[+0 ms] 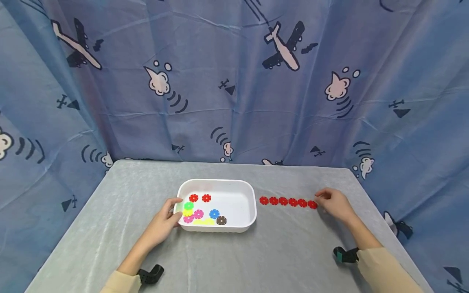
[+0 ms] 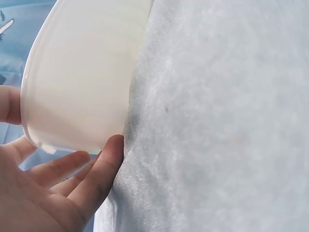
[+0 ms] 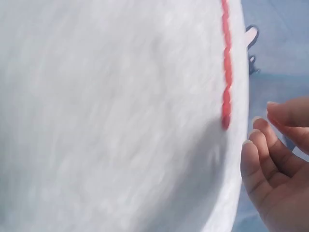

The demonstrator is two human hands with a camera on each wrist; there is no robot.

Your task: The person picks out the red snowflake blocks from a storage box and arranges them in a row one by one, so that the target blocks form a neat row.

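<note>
While my left hand [image 1: 166, 217] grips the left end of the white tray [image 1: 216, 229], my right hand [image 1: 334, 203], well right of the tray, has loosely bent fingers holding nothing I can see. Just beside those fingertips ends the row of red discs [image 1: 292, 202], stretching rightward from the tray; I judge a careless brush could skew it. A left-hand tug might jostle the loose discs [image 1: 198, 214] inside the tray, whose right wall stands between them and the row. Behind the tray, past the bench [image 1: 234, 264], hangs a patterned curtain [image 1: 220, 61].
</note>
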